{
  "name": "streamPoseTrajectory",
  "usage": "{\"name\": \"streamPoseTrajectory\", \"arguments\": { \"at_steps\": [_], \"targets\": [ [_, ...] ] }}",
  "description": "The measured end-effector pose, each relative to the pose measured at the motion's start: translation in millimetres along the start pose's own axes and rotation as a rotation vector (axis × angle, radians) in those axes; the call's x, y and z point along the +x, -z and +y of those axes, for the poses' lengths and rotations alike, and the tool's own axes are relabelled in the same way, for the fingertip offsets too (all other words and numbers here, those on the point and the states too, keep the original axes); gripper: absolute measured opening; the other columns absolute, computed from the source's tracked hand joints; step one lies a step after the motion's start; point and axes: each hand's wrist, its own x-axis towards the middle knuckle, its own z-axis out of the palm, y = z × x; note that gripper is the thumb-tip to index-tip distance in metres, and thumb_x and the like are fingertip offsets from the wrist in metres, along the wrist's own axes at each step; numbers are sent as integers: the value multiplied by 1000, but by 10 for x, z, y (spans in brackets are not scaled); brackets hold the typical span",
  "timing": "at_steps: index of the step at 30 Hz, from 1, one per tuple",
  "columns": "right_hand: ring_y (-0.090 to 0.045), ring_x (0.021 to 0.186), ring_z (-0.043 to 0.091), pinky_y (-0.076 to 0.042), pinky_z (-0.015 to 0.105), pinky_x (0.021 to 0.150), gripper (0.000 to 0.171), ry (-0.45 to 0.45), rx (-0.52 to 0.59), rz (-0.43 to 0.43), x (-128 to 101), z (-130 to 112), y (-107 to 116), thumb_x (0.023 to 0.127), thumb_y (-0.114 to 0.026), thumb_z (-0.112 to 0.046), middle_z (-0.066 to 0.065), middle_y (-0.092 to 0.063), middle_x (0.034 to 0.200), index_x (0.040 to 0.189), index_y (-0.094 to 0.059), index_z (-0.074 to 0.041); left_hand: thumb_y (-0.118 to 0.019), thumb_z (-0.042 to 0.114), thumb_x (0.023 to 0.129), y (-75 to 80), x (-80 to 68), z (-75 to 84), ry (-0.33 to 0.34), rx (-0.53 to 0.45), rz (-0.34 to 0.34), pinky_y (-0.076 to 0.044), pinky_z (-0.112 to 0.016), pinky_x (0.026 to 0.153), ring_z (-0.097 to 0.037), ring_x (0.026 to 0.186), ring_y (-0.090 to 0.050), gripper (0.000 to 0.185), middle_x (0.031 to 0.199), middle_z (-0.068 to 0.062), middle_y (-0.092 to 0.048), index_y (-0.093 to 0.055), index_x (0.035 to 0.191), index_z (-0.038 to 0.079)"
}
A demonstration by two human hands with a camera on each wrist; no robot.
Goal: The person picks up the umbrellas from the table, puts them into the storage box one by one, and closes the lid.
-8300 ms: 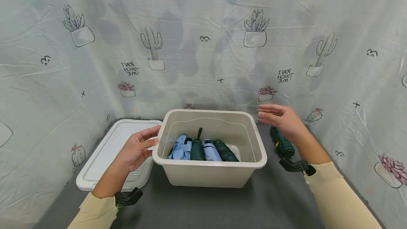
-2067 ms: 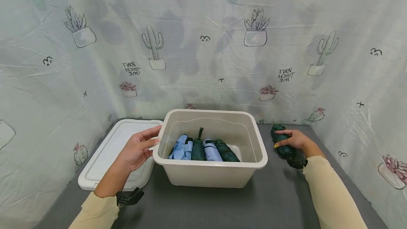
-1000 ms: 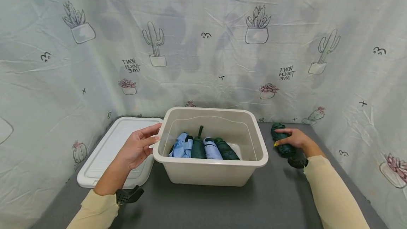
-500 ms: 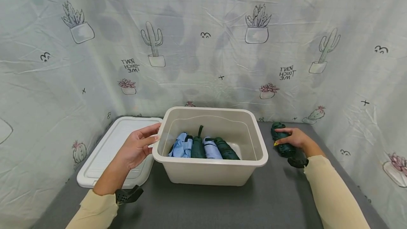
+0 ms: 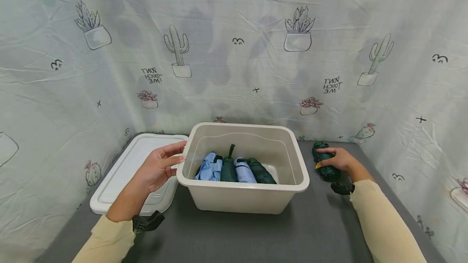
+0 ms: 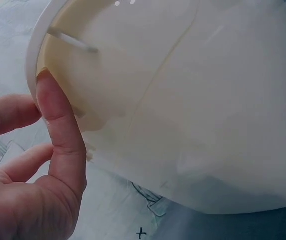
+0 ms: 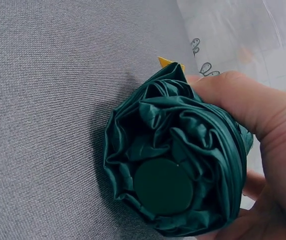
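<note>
Currently: four folded umbrellas (image 5: 235,169) lie in the beige bin (image 5: 300,173) at frame centre, a fifth dark green umbrella (image 5: 323,164) on the grey tabletop at right, right hand (image 5: 338,159) curled around it, left hand (image 5: 159,167) gripping the bin's rim.
</note>
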Motion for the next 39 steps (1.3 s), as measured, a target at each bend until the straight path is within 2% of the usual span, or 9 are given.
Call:
{"name": "streamPoseTrajectory", "arguments": {
  "at_steps": [9,16,26,32,39],
  "targets": [
    [-22,147,58,-27,73,116,76,1,-31,25,-33,-16,-7,85,-84,-31,37,-22,161,150,-51,-6,-65,6,100,2,6,19,1,13,-4,-64,-35,81,-18,104,-74,64,120,-5,-61,-36,156,-4],
    [-31,144,57,-36,70,113,77,38,-71,62,-55,5,5,82,-86,-36,37,-29,159,147,-55,-8,-65,7,100,1,4,36,7,20,-7,-64,-36,82,-18,104,-74,64,119,-5,-61,-36,156,-4],
    [-41,140,53,-49,60,107,80,55,23,30,-113,27,-29,83,-85,-41,37,-27,160,150,-52,-10,-66,7,100,10,2,43,11,30,-7,-64,-37,83,-18,104,-73,64,119,-6,-60,-37,155,-4],
    [-30,144,60,-47,63,108,82,45,90,2,-159,-3,-94,85,-83,-41,40,-20,161,152,-49,-10,-66,8,100,8,10,29,15,42,-15,-64,-37,83,-19,105,-73,63,120,-6,-61,-37,155,-3],
    [-26,146,59,-48,62,108,83,85,135,13,-214,-74,-195,84,-85,-38,39,-19,162,152,-49,-9,-66,8,99,16,6,27,10,49,-28,-64,-37,82,-20,107,-73,65,124,-6,-61,-36,156,-2]
  ]
}}
